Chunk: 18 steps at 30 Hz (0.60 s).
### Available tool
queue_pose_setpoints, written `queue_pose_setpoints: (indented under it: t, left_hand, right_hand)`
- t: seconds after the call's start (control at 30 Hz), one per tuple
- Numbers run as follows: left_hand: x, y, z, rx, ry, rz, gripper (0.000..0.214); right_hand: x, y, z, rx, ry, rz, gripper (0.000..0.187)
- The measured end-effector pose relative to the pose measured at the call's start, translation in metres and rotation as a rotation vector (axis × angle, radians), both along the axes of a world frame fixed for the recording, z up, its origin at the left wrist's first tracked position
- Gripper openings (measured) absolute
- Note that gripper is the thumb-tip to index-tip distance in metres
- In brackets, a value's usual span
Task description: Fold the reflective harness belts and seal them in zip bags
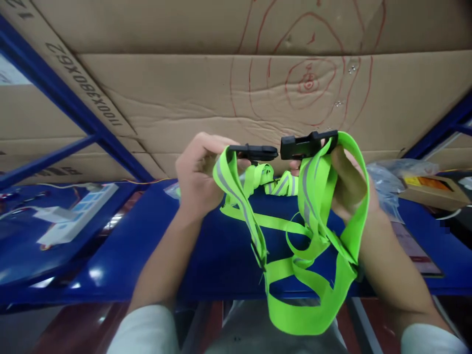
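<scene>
Between my hands hangs a neon-green reflective strap harness (304, 314) with grey stripes, looped below a black side-release buckle. My left hand (201, 174) is closed on the buckle's prong half (254, 152), its green strap folding down from it. In my right hand (350, 182) is the socket half (306, 145), held up and facing the other half. A small gap separates the two halves. Some fingers of both hands are hidden behind the buckle and straps. More green reflective webbing (282, 186) lies bunched on the blue table behind.
A cardboard wall (177, 93) with red drawn rings stands behind the blue table (210, 265). On the left lies a white power strip (79, 214) with cables. Clear plastic bags (385, 184) and an open cardboard box (435, 191) are at right. Blue frame bars (70, 98) slant at the sides.
</scene>
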<state>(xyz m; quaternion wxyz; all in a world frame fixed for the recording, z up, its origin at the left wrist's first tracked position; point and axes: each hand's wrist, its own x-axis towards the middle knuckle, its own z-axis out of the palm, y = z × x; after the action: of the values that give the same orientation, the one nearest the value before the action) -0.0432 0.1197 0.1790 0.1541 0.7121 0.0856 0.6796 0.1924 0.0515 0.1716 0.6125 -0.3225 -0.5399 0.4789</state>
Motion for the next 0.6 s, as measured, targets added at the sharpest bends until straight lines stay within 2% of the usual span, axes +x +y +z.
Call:
queue_pose_setpoints:
  t: [0.1, 0.23, 0.4, 0.5, 0.6]
  left_hand:
    - [0.004, -0.004, -0.002, -0.068, 0.036, -0.037, 0.035]
    - [0.011, -0.009, -0.008, -0.156, 0.024, -0.052, 0.031]
    - [0.015, -0.005, -0.015, -0.235, -0.126, 0.036, 0.032]
    - [0.015, -0.006, -0.013, -0.260, -0.095, 0.029, 0.035]
    - [0.014, -0.010, -0.009, -0.273, -0.046, 0.008, 0.036]
  right_hand:
    - [-0.010, 0.000, -0.003, 0.029, 0.096, 0.066, 0.033]
    - [-0.019, 0.001, -0.006, -0.024, 0.119, 0.130, 0.040]
    - [-0.019, 0.000, -0.004, -0.063, 0.146, -0.007, 0.043]
    - [-0.020, 0.001, -0.003, -0.103, 0.123, -0.055, 0.053]
    - [-0.020, 0.003, -0.008, -0.043, 0.055, -0.044, 0.052]
